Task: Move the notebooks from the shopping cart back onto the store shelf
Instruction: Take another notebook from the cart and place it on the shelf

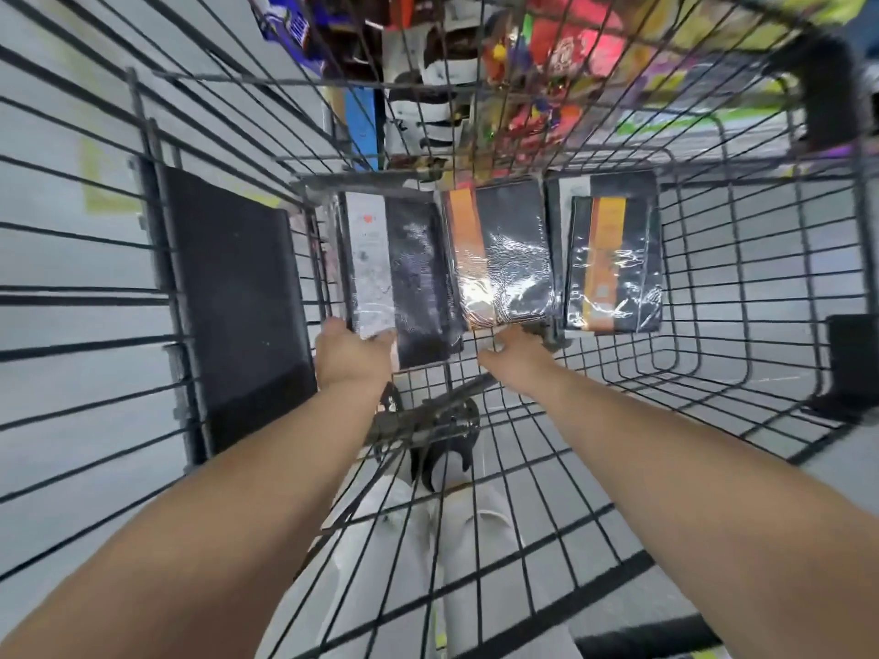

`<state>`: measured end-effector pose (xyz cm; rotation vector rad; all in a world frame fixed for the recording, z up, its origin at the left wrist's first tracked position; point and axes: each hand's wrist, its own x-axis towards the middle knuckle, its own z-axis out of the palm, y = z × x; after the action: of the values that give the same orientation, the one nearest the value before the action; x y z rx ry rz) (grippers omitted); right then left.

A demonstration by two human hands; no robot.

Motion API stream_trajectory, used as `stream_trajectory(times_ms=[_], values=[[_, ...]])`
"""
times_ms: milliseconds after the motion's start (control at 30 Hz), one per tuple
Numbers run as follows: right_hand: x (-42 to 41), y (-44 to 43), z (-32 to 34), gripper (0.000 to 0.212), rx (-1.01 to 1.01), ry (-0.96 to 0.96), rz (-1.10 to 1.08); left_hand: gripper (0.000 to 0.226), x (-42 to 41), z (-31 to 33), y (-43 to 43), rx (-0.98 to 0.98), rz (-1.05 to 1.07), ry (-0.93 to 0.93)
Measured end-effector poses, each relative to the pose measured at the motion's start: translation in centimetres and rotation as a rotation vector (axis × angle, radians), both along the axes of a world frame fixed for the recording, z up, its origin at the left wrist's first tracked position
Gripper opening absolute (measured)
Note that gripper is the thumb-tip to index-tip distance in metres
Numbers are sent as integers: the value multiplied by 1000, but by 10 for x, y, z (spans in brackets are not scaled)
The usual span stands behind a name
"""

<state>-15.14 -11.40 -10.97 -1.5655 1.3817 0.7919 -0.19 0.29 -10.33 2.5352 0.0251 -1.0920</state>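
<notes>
Three shrink-wrapped black notebooks lie side by side on the floor of the wire shopping cart (713, 297), at its far end. The left notebook (399, 273) has a white band, the middle notebook (504, 259) an orange band, and the right notebook (613, 264) an orange band too. My left hand (349, 354) grips the near edge of the white-band notebook. My right hand (511, 347) has its fingers at the near edge of the middle notebook; whether it grips the notebook is hidden. Both arms reach down into the cart.
A black panel (233, 297) lines the cart's left wall. Beyond the cart's far end stands a store shelf (547, 54) packed with colourful goods. Under the wire floor I see a cart wheel (433, 420) and my own legs in light trousers (404, 539).
</notes>
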Motion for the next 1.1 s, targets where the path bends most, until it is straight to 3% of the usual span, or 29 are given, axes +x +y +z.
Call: stream_trajectory(times_ms=[167,267,367,500,633,733,800,900,1100], values=[[22,18,0,54,67,86,26,30,18,49,-2,-209,-112,-171],[39,29,-9,45,110,67,-139,19,32,65,-7,-316,-145,-329],[54,36,-31,38,81,55,-349,19,39,67,-7,-376,-181,-383],[50,51,-84,69,23,71,-504,20,40,64,-2,-380,-208,-437],[66,65,-46,56,118,-36,-698,18,41,67,-1,-359,-264,-497],[71,64,-41,65,120,-1,-710,20,44,72,2,-350,-281,-482],[75,61,-28,67,52,43,-553,23,45,80,3,-335,-295,-466],[73,56,-8,57,37,-45,-367,26,44,99,5,-302,-309,-469],[65,28,80,58,-54,-215,-306,32,36,161,9,-367,-133,-420]])
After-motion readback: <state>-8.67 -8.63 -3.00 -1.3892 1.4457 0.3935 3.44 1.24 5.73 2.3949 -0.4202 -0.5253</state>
